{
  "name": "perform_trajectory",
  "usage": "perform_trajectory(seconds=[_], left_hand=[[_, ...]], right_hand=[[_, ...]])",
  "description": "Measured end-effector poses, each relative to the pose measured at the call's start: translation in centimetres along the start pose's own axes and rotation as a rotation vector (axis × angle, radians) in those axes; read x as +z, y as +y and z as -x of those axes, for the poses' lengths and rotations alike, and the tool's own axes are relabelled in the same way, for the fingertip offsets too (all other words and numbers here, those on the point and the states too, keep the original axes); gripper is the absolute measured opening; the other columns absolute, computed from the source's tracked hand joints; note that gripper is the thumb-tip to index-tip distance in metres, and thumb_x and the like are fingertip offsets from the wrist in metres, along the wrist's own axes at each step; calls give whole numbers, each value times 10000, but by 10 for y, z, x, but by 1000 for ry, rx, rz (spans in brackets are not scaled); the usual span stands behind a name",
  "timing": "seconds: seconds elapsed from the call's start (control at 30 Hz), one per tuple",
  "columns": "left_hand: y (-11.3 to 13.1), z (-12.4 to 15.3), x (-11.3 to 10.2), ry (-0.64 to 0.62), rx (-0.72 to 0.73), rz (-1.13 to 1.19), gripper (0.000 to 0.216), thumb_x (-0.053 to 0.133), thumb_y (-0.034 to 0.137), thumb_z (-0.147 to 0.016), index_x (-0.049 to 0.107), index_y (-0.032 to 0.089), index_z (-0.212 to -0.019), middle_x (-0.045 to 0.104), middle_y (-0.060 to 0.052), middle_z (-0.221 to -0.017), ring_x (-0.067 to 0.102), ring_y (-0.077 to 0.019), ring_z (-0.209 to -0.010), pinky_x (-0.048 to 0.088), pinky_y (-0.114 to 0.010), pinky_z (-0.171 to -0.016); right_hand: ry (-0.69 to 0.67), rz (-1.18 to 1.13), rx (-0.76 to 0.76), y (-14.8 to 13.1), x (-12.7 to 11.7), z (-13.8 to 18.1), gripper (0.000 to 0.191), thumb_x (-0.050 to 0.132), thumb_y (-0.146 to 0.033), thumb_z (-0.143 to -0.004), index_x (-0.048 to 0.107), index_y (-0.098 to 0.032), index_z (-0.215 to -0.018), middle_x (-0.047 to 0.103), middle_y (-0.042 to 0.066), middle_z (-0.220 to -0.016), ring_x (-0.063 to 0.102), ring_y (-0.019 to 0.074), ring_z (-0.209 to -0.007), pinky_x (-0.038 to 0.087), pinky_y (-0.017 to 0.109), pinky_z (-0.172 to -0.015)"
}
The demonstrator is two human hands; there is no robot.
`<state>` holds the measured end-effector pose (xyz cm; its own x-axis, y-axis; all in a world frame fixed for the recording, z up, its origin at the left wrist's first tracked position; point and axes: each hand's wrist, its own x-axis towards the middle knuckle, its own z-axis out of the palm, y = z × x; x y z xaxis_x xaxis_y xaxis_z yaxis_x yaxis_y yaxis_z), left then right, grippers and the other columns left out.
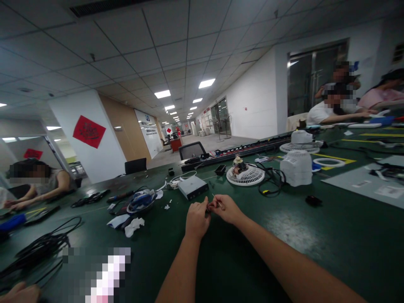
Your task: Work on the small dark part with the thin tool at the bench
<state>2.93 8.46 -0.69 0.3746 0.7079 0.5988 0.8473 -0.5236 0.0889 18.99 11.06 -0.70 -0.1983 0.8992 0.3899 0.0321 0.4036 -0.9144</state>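
Observation:
My left hand (pixel 197 219) and my right hand (pixel 226 208) meet above the green tabletop (pixel 240 261), fingertips close together. Both are closed in a pinch. Between them is something small and dark that I cannot make out. A thin, light-coloured piece sticks up by the right fingertips; its kind is unclear. Just beyond the hands sits a grey metal box (pixel 192 187) with a dark front. Farther right lies a white round fan grille (pixel 245 175) with an exposed motor (pixel 239 164) on it.
White fan housings (pixel 296 168) and black cables (pixel 272 179) stand right. Left are crumpled tissue (pixel 134 226), a bowl of blue items (pixel 141 200) and coiled black cable (pixel 44 246). Another person's hand (pixel 22 292) shows bottom left, near a pixelated bright patch. People sit at both sides.

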Motion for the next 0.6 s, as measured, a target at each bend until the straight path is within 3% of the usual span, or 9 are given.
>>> perform_trajectory(seconds=[0.1, 0.3, 0.47, 0.6], left_hand=[[1, 0, -1, 28, 11, 17, 511, 535, 127, -819, 488, 152, -1327, 656, -79, -999, 560, -222, -931, 443, -377, -861], [4, 0, -2, 32, 63, 24, 520, 553, 146, -823, 472, 157, -1337, 656, -81, -1049, 559, -225, -941, 449, -384, -856], [3, 0, 4, 26, 76, -2, 537, 569, 146, -813, 468, 154, -1341, 661, -76, -1048, 563, -225, -940, 447, -380, -848], [0, 1, 6, 28, 40, -36, 533, 575, 133, -802, 485, 135, -1327, 663, -78, -998, 565, -226, -915, 449, -377, -837]], right_hand=[[-74, -147, -32, -2, 0, -1, 313, 743, -293, -633, 445, -198, -628, 683, 19, -712, 656, 168, -695, 508, 274, -649], [-31, -312, 25, -3, -4, -6, 488, 854, -285, -460, 407, -204, -640, 673, 5, -746, 650, 163, -683, 525, 302, -656], [-88, -290, 34, 0, -9, -5, 486, 851, -271, -467, 407, -207, -655, 641, -21, -680, 622, 148, -630, 505, 285, -615], [-69, -33, -85, 1, -9, -3, 358, 786, -226, -567, 440, -203, -659, 655, -2, -715, 605, 151, -652, 478, 277, -624]])
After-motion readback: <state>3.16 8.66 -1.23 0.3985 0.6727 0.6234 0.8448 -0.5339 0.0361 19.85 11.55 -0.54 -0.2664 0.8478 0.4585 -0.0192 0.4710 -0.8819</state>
